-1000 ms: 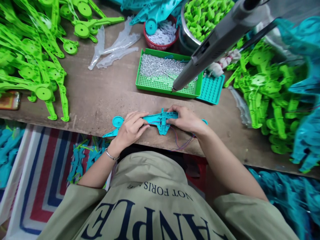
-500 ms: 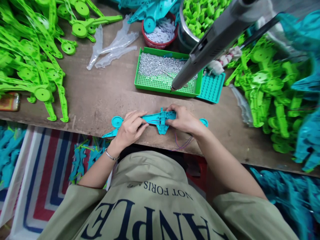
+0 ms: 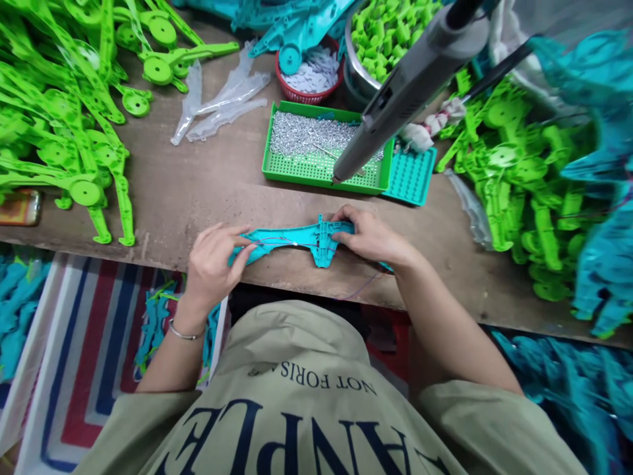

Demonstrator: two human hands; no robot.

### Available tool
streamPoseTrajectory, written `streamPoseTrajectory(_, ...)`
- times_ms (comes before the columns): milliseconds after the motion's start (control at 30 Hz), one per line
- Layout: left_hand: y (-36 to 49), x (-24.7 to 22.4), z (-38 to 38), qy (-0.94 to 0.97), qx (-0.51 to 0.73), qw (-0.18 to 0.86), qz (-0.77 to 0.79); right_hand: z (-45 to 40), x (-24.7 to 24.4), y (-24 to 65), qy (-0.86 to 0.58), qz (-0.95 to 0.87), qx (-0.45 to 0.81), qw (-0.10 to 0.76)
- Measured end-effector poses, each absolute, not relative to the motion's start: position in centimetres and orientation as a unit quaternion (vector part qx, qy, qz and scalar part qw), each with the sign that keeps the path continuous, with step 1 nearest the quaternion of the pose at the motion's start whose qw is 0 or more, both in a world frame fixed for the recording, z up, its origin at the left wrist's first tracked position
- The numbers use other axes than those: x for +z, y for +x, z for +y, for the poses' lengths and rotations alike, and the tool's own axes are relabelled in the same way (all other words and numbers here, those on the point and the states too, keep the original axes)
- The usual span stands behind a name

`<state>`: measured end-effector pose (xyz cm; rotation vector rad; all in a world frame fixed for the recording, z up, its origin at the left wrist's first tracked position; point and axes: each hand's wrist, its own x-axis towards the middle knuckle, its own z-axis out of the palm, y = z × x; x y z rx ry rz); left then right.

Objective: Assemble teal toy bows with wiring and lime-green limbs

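A long blue plastic part [image 3: 291, 236] lies across the table near its front edge, with a ribbed crosspiece near its middle. Thin wires [image 3: 277, 241] run along its left half, and a loose length hangs past the table edge on the right. My left hand [image 3: 215, 257] is at the part's left end, thumb and forefinger pinched on the wires. My right hand [image 3: 368, 235] grips the part just right of the crosspiece, thumb and fingers closed round it.
A grey electric screwdriver [image 3: 386, 99] hangs over a green tray [image 3: 326, 181] of small metal screws. Green parts [image 3: 64, 132] pile up at left, more at right. A red basket [image 3: 309, 97] and metal bowl [image 3: 353, 69] stand behind.
My left hand has slid left along the blue part, baring more of it and the wires. My right hand stays by the crosspiece. The whole view has shifted slightly.
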<state>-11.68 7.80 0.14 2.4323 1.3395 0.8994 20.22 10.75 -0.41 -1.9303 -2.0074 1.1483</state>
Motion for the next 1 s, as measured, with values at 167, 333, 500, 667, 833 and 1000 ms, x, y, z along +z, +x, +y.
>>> streamPoseTrajectory(167,-13.1,-0.5,7.3,0.771,0.333,0.149,0.522,10.7,0.8,21.8,-0.609,-0.677,0.397,0.12)
streamPoseTrajectory(333,-12.9,-1.6,7.0,0.751,0.345,0.176,0.534,7.7,3.1,25.2,-0.67,-0.667,0.298,0.135)
streamPoseTrajectory(500,-12.8,-1.7,7.2,0.737,0.339,0.176,0.558,3.1,3.2,26.8,-0.654,-0.739,0.161,0.003)
streamPoseTrajectory(667,-12.8,-1.6,7.3,0.727,0.336,0.188,0.568,1.7,2.5,26.8,-0.656,-0.745,0.111,-0.042)
streamPoseTrajectory(833,-12.9,-1.6,7.3,0.699,0.333,0.219,0.594,2.5,3.7,26.5,-0.652,-0.703,0.279,0.056)
streamPoseTrajectory(1000,-13.4,-1.3,7.4,0.642,0.35,0.286,0.62,3.9,2.1,24.0,-0.612,-0.677,0.34,0.227)
